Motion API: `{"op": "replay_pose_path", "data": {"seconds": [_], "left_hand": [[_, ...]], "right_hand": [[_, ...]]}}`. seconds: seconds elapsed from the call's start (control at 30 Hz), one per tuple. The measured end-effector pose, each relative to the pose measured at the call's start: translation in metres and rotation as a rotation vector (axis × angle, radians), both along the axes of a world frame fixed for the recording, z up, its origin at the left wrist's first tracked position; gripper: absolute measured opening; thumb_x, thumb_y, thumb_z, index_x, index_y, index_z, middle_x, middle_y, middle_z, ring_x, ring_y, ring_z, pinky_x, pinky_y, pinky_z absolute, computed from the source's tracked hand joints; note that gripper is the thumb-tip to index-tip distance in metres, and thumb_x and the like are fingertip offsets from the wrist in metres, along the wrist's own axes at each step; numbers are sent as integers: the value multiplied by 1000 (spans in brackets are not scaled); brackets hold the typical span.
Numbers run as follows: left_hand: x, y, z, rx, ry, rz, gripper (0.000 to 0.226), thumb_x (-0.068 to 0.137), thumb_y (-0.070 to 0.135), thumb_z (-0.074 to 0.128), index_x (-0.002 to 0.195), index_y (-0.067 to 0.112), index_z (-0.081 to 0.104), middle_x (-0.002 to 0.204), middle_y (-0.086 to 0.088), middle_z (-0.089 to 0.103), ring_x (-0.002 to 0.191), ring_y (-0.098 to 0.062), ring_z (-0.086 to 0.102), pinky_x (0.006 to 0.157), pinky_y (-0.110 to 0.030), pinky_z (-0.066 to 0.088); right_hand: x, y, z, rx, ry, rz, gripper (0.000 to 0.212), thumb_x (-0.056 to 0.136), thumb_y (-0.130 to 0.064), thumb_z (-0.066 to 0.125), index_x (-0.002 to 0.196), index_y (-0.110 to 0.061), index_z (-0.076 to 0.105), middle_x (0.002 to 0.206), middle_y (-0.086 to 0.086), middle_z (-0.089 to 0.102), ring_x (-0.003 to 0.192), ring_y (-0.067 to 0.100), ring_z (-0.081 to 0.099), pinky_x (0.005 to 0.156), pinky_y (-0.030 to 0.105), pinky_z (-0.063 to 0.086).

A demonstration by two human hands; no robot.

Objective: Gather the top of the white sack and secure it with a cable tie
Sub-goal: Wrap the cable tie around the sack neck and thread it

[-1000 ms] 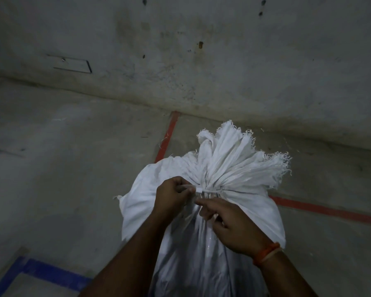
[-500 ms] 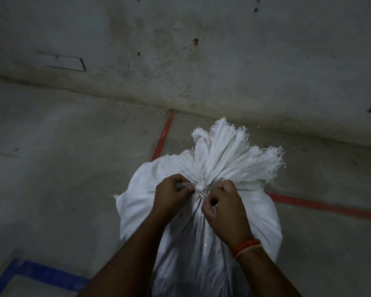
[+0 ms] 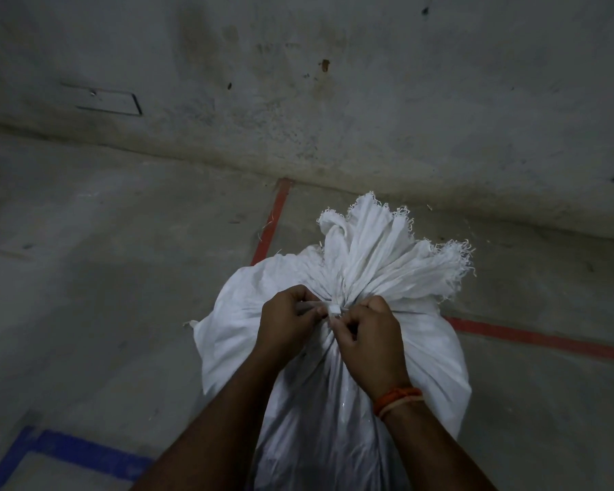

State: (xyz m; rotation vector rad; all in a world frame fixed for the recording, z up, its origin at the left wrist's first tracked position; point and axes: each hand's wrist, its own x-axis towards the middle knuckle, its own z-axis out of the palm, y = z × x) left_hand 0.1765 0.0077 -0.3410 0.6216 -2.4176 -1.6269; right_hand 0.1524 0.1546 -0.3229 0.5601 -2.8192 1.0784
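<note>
A full white woven sack (image 3: 436, 363) stands upright in front of me, its top bunched into a frayed fan. A white cable tie (image 3: 334, 309) circles the gathered neck, its small square head showing between my hands. My left hand (image 3: 287, 326) pinches the tie's tail, which runs left from the head. My right hand (image 3: 369, 340), with an orange thread band on its wrist, is closed against the neck just right of the head, fingertips at the tie. The rest of the loop is hidden in the folds.
Grey concrete floor with red tape lines (image 3: 272, 221) behind and to the right of the sack and blue tape (image 3: 86, 455) at the lower left. A stained concrete wall (image 3: 334, 101) rises close behind.
My right hand has curled from an open-fingered pinch into a closed grip against the neck. The neck looks drawn in tighter. The left hand keeps its hold on the tail.
</note>
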Motion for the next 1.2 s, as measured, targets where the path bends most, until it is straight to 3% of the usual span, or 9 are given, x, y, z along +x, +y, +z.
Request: {"op": "replay_pose_path", "data": {"seconds": [0.17, 0.27, 0.47, 0.6, 0.73, 0.9, 0.97, 1.07, 1.2], "left_hand": [[2, 0, 3, 16, 5, -22, 11, 85, 12, 70, 75, 15, 66, 75, 2, 76, 62, 2, 65, 57, -20, 46], [2, -1, 4, 6, 2, -41, 10, 84, 10, 70, 75, 12, 66, 68, 4, 72, 57, 2, 61, 54, -20, 44], [1, -4, -2, 38, 13, -9, 11, 83, 13, 71, 74, 17, 67, 70, 2, 75, 59, -5, 63, 57, -30, 49], [1, -3, -2, 64, 13, -2, 11, 85, 16, 75, 77, 15, 68, 75, 1, 77, 56, 1, 60, 60, -27, 46], [1, -3, 0, 61, 2, -25, 14, 85, 17, 75, 75, 14, 66, 68, 0, 74, 56, -4, 59, 59, -31, 47], [3, -3, 2, 33, -6, -46, 12, 85, 17, 74, 76, 13, 67, 66, 6, 70, 60, -5, 61, 60, -33, 49], [3, -3, 2, 31, -8, -26, 10, 85, 16, 74, 77, 14, 67, 69, 6, 72, 64, -3, 64, 63, -29, 50], [2, -3, 2, 32, -11, -14, 10, 85, 16, 75, 78, 15, 68, 68, 7, 71, 63, 0, 62, 63, -28, 49], [2, -3, 1, 50, -16, -39, 13, 85, 20, 76, 77, 16, 66, 73, -1, 73, 67, -10, 64, 65, -35, 51]], "right_hand": [[-1, -9, -2, -117, -42, -107, 35, 70, -31, 86, 63, -16, 56, 81, 0, 54, 60, 9, 53, 58, 9, 39], [-2, -12, -5, -148, -54, -137, 37, 69, -35, 86, 63, -15, 56, 77, -2, 55, 61, 11, 55, 60, 18, 44], [-7, -8, -4, -211, -113, -21, 28, 73, -25, 84, 64, -20, 57, 76, -1, 61, 59, 5, 59, 58, 11, 47], [-10, -1, -2, -186, -99, 55, 19, 75, -17, 78, 65, -23, 63, 71, -2, 64, 64, 8, 64, 66, 30, 57], [-6, -6, -8, -186, -97, 14, 21, 77, -18, 78, 65, -22, 61, 65, -3, 65, 65, 11, 66, 68, 34, 57], [-9, -8, -5, -331, -197, -72, 30, 73, -22, 85, 74, -20, 54, 58, -3, 57, 52, 7, 58, 55, 14, 48], [-13, -3, -2, -339, -293, 35, 21, 77, -19, 81, 90, -23, 65, 63, 0, 59, 59, 11, 61, 62, 17, 52], [-20, 7, 0, -305, -344, 191, 34, 85, -8, 71, 115, -25, 70, 76, 7, 70, 74, 15, 70, 77, 20, 55], [-19, 5, -2, -293, -269, 136, 24, 86, -6, 71, 106, -18, 74, 75, 5, 72, 69, 8, 70, 73, 11, 51]]}}
